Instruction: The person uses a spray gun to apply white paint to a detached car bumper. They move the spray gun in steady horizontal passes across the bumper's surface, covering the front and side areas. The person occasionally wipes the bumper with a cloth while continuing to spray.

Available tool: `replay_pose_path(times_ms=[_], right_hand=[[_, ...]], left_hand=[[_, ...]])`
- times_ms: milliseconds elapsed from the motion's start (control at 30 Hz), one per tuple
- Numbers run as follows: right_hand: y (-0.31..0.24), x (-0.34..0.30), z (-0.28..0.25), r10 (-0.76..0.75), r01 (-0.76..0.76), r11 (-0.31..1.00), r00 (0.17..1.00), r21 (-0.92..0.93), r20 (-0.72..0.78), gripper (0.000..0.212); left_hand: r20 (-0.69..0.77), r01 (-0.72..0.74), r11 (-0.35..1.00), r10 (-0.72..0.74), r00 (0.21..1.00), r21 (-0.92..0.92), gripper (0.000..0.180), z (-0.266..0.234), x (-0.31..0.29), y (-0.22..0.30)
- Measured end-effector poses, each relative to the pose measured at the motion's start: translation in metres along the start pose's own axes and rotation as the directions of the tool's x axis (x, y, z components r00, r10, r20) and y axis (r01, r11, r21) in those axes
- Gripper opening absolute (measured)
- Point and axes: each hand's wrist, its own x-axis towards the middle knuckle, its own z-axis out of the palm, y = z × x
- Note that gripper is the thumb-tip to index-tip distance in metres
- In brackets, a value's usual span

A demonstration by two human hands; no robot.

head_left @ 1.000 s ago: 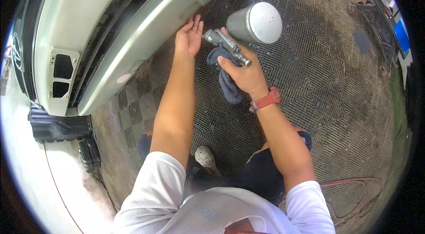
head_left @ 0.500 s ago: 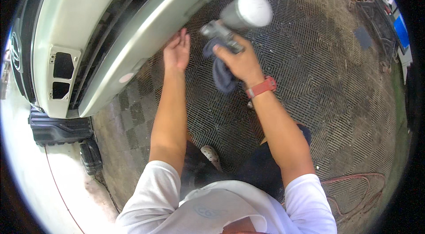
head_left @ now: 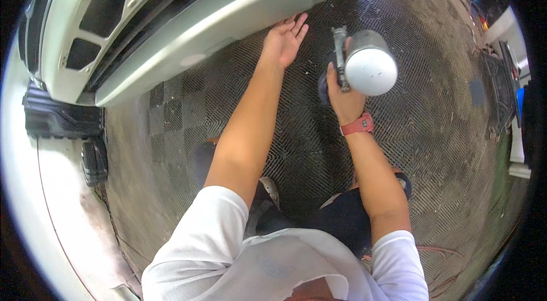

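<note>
My right hand (head_left: pixel 345 100) is wrapped round a spray gun (head_left: pixel 341 56) with a grey cup that has a white lid (head_left: pixel 371 72). A dark, soft-looking piece, perhaps a cloth, hangs beside the gun and is mostly hidden behind my hand. Palm up and fingers stretched, my left hand (head_left: pixel 282 44) is at the lower edge of a pale grey-green car bumper (head_left: pixel 228 30). Its fingertips reach that edge, but whether they touch it I cannot tell. The gun is held apart from the bumper, to the right of my left hand.
Dark ridged matting (head_left: pixel 421 147) covers the floor. A black plastic case (head_left: pixel 62 113) and a smaller black part (head_left: pixel 94 161) lie at the left. Reddish hose (head_left: pixel 441 252) is coiled at the lower right. A black wheeled stand (head_left: pixel 494 93) is at the far right.
The spray gun has swung right and down, away from the bumper, and its lid now faces me. My left hand has slid right along the bumper's edge. The view has shifted too.
</note>
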Motion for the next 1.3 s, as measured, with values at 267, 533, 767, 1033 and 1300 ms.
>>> replay_pose_path(times_ms=[267, 533, 767, 1033, 1300], right_hand=[[-0.043, -0.053, 0.084, -0.304, 0.261, 0.945, 0.922, 0.195, 0.241, 0.074], [-0.122, -0.068, 0.077, -0.264, 0.429, 0.875, 0.812, -0.225, 0.52, 0.066], [-0.074, -0.086, 0.048, -0.058, 0.257, 0.908, 0.86, -0.331, 0.508, 0.062], [0.001, -0.124, 0.058, 0.333, -0.542, 0.765, 0.795, 0.347, 0.507, 0.064], [-0.09, -0.065, 0.072, 0.455, -0.341, 0.889, 0.743, -0.307, 0.491, 0.06]], left_hand=[[-0.062, -0.082, 0.995, 0.086, 0.994, 0.063, 0.084, -0.053, -0.095, 0.084], [-0.198, -0.023, 0.912, 0.113, 0.974, 0.411, 0.07, -0.064, -0.144, 0.11], [-0.304, -0.144, 0.852, 0.331, 0.893, 0.503, 0.056, -0.065, -0.123, 0.087], [-0.284, -0.217, 0.824, 0.409, 0.868, 0.523, 0.031, -0.077, -0.119, 0.087], [-0.278, -0.097, 0.842, 0.281, 0.919, 0.531, 0.053, -0.087, -0.127, 0.102]])
